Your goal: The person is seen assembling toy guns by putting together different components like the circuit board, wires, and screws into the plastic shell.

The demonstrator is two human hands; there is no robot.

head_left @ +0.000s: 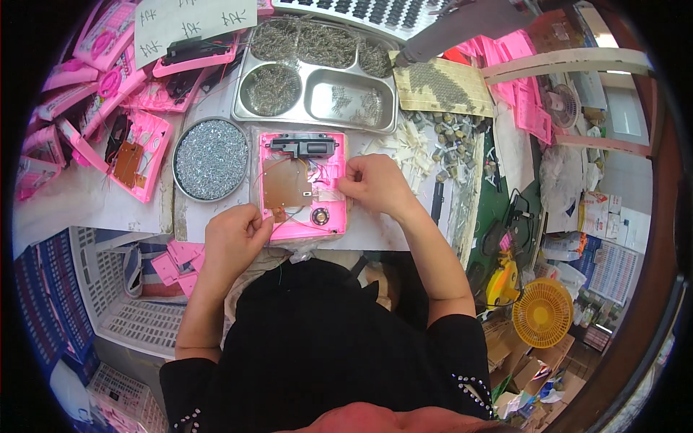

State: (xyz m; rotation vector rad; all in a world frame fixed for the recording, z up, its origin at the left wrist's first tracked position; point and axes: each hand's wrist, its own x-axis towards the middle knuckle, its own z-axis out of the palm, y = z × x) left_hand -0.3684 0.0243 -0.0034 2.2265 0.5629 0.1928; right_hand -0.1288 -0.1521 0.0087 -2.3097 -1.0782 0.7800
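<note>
An open pink plastic toy casing (336, 225) lies in front of me on the worktable. Inside it are a brown circuit board (286, 184), a black battery box (312, 147), a small round speaker (320, 216) and thin wires. At the casing's lower left corner, my left hand (232, 237) is closed with its fingertips pinched; whatever sits between them is hidden. My right hand (377, 185) is also closed, its fingers bent at the casing's right edge beside a clear strip (328, 195). What it pinches is too small to tell.
Left of the casing stands a round tin of small screws (211, 159). Behind is a metal compartment tray (317, 119) holding springs. More pink casings (141, 155) pile up at left. Small metal parts (451, 141) lie at right, near a yellow fan (543, 312).
</note>
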